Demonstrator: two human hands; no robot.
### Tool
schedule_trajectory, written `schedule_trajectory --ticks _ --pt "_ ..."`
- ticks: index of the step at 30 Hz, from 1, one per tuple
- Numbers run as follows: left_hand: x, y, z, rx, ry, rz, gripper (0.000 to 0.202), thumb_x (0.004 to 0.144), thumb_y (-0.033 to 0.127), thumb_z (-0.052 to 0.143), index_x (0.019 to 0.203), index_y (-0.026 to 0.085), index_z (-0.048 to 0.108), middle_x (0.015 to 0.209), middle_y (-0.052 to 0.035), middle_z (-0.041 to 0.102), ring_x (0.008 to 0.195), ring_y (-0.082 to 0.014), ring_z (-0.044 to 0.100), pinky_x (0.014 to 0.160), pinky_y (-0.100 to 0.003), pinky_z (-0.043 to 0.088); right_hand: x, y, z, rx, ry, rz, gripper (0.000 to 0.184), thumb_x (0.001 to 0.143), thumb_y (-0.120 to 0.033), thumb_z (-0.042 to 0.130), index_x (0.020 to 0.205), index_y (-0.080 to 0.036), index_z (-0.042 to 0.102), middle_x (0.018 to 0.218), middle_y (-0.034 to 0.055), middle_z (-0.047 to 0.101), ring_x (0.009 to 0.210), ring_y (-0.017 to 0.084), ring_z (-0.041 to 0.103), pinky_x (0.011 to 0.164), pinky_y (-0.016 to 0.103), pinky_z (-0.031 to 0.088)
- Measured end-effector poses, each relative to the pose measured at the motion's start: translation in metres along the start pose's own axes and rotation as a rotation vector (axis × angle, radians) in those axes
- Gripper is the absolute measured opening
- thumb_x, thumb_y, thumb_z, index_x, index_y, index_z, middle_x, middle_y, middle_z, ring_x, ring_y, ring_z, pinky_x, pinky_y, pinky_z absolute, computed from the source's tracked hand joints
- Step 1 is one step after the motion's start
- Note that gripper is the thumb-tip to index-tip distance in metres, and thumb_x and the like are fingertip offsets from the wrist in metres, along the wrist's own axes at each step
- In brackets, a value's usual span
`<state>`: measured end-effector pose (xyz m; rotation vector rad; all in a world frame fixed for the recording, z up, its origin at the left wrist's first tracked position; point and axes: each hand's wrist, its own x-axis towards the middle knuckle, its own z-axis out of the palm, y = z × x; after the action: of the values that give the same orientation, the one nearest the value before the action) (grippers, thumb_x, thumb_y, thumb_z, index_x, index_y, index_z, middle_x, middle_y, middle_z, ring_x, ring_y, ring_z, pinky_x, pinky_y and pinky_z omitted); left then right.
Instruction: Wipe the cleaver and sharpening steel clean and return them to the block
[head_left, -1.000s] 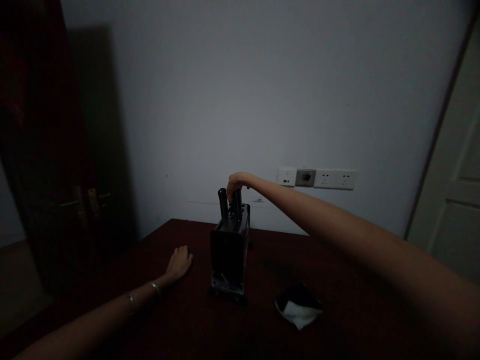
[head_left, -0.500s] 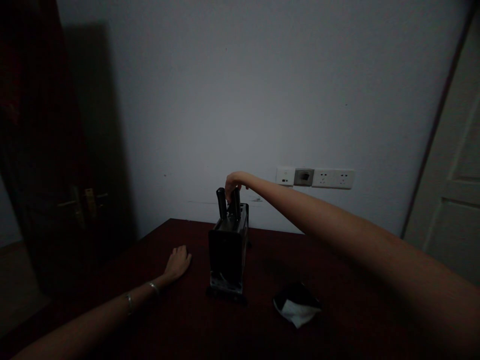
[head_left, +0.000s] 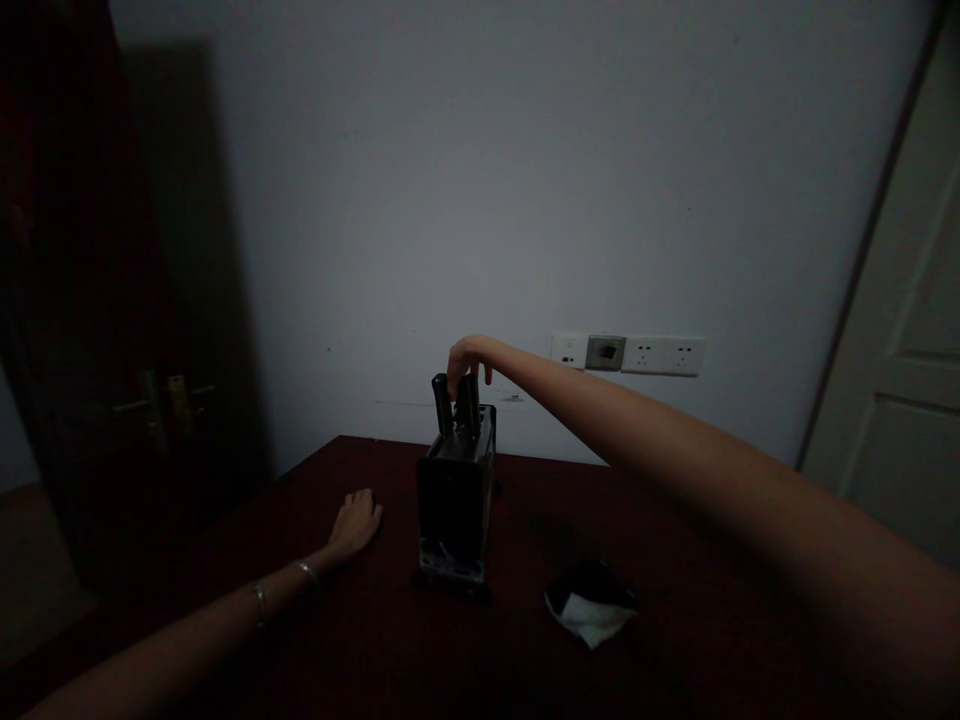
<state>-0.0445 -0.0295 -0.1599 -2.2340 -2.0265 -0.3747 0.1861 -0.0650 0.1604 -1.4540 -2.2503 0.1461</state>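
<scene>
A black knife block (head_left: 453, 515) stands upright on the dark red table (head_left: 300, 640), with black knife handles (head_left: 443, 404) rising from its top. My right hand (head_left: 466, 356) reaches over from the right, bent at the wrist. Its thumb side points down among the handles, closed on something dark there, while another finger hangs apart. The handles and the dim light hide what is in its grip. My left hand (head_left: 356, 524) lies flat on the table left of the block, palm down, holding nothing. Two bracelets circle that wrist and forearm.
A dark folded item with a pale cloth or paper part (head_left: 592, 612) lies right of the block. Behind the table is a pale wall with a row of sockets (head_left: 664, 355). A dark door (head_left: 157, 400) is at left, a pale door (head_left: 900, 430) at right.
A finger of my right hand hangs a little lower and more apart behind the handles. The knife block and my left hand stay in place; the view shifts slightly.
</scene>
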Motion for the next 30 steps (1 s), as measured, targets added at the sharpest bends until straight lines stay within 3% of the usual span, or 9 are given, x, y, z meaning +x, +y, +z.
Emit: schedule_trajectory --ticks 4,8,12,15,18,20,26,30 --pt "-0.002 0.002 -0.002 0.008 0.007 0.005 0.036 0.088 0.028 0.030 0.107 0.005 0.052 0.114 -0.0168 0.054 0.105 -0.0267 0.049 0.088 -0.034 0.036 -0.010 -0.010 -0.018 -0.090 -0.100 0.068 0.039 0.059 -0.039 0.073 0.087 -0.012 0.067 0.088 0.0071 0.065 0.088 0.025 0.060 0.076 0.045 0.047" --pt "-0.001 0.002 -0.002 0.008 0.005 0.007 0.037 0.088 0.028 0.030 0.106 0.006 0.053 0.114 -0.0170 0.054 0.105 -0.0265 0.049 0.089 -0.034 0.036 -0.025 -0.015 -0.042 -0.166 -0.113 0.081 0.039 0.059 -0.039 0.072 0.087 -0.011 0.067 0.091 0.0072 0.065 0.090 0.024 0.059 0.076 0.042 0.047" --pt "0.000 0.003 -0.002 0.007 0.005 0.003 0.037 0.087 0.028 0.029 0.107 0.006 0.052 0.113 -0.0168 0.055 0.105 -0.0270 0.049 0.089 -0.035 0.036 -0.051 -0.013 -0.063 -0.226 -0.014 0.060 0.030 0.068 -0.029 0.065 0.089 -0.008 0.067 0.091 0.0102 0.065 0.090 0.024 0.058 0.077 0.039 0.046" --pt "0.002 0.003 0.000 0.008 0.004 0.006 0.038 0.087 0.028 0.028 0.105 0.006 0.052 0.110 -0.0169 0.056 0.103 -0.0270 0.050 0.087 -0.035 0.038 -0.084 -0.003 -0.062 -0.262 0.131 0.009 0.027 0.074 -0.021 0.056 0.096 -0.007 0.065 0.101 0.0159 0.063 0.097 0.026 0.055 0.081 0.039 0.041" --pt "0.004 0.002 0.003 0.012 0.003 0.024 0.038 0.087 0.030 0.027 0.103 0.007 0.053 0.109 -0.0163 0.056 0.101 -0.0274 0.050 0.086 -0.036 0.038 -0.130 0.021 -0.036 -0.271 0.264 -0.084 0.024 0.078 -0.021 0.048 0.089 -0.009 0.066 0.093 0.0156 0.064 0.090 0.027 0.057 0.079 0.041 0.040" --pt "0.005 0.001 0.005 0.016 0.003 0.037 0.039 0.087 0.031 0.026 0.102 0.007 0.053 0.109 -0.0163 0.056 0.101 -0.0283 0.050 0.087 -0.037 0.038 -0.164 0.045 -0.006 -0.166 0.217 -0.115 0.023 0.078 -0.022 0.047 0.086 -0.011 0.065 0.089 0.0142 0.064 0.088 0.026 0.058 0.080 0.041 0.041" --pt "0.006 0.000 0.006 0.014 0.015 0.054 0.039 0.086 0.029 0.026 0.101 0.006 0.053 0.108 -0.0171 0.057 0.100 -0.0282 0.051 0.088 -0.038 0.038 -0.263 0.128 0.095 -0.040 0.153 -0.066 0.026 0.076 -0.018 0.051 0.100 -0.018 0.060 0.103 0.0101 0.061 0.098 0.022 0.055 0.087 0.038 0.044" --pt "0.005 0.001 0.005 -0.009 0.023 0.049 0.038 0.085 0.030 0.028 0.099 0.006 0.054 0.106 -0.0174 0.058 0.099 -0.0282 0.052 0.087 -0.037 0.039 -0.310 0.164 0.145 0.130 0.153 0.000 0.038 0.073 -0.018 0.054 0.111 -0.019 0.056 0.116 0.0106 0.056 0.109 0.023 0.051 0.095 0.042 0.041"
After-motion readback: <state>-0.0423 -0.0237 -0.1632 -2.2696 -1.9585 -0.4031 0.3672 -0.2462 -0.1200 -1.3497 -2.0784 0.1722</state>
